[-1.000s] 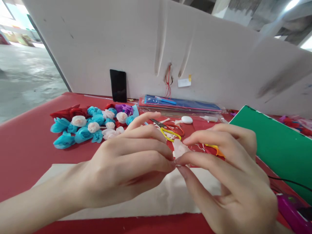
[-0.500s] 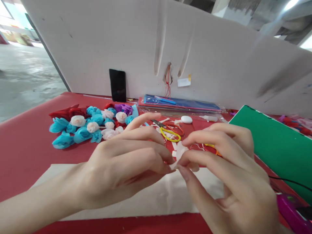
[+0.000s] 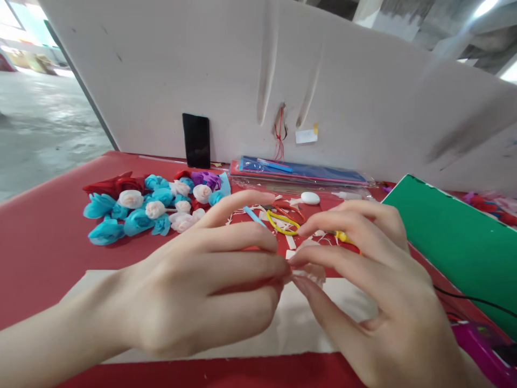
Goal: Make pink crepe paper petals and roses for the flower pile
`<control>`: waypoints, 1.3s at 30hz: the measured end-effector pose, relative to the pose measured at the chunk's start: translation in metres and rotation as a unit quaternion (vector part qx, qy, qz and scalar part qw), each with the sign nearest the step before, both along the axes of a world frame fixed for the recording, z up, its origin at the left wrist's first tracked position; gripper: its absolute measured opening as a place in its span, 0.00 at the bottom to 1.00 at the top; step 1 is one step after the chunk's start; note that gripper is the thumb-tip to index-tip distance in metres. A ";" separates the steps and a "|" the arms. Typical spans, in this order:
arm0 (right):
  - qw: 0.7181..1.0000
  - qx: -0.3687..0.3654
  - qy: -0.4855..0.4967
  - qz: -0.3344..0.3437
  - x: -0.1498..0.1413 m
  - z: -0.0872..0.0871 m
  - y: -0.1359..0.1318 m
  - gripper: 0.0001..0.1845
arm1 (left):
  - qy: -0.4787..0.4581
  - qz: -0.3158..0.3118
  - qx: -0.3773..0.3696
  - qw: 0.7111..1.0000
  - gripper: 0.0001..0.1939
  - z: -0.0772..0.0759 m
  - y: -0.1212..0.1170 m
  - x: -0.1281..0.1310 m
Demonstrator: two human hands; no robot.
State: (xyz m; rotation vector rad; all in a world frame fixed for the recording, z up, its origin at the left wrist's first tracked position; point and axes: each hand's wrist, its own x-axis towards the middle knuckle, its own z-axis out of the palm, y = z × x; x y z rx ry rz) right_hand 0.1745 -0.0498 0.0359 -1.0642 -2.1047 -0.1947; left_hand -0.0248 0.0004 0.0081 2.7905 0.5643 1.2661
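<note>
A small pale pink crepe-paper flower (image 3: 315, 274) is pinched between my hands above a cream sheet (image 3: 242, 345). My left hand (image 3: 210, 285) has its fingers curled closed at the flower's base, its index finger raised. My right hand (image 3: 375, 285) closes thumb and index finger on the same base, while its other fingers arch over the petals and partly hide them. Just beyond lie scissors with yellow and red handles (image 3: 278, 220), a light blue strip (image 3: 254, 216) and pale paper scraps (image 3: 291, 242).
Blue, white, red and purple paper flowers (image 3: 139, 222) are piled at the left. A black phone (image 3: 196, 141) leans on the wall. Wrapped blue sheets (image 3: 315, 171) lie behind. On the right are a green board (image 3: 464, 248) and a purple tool (image 3: 479, 345) near a black cable.
My left fingers have curled in closer around the flower's base, and the flower has tipped lower. My right hand has shifted slightly left.
</note>
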 end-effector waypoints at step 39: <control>0.933 -0.140 0.326 0.060 -0.010 -0.022 0.005 0.07 | -0.219 -0.038 -0.251 0.942 0.05 -0.005 -0.007 0.031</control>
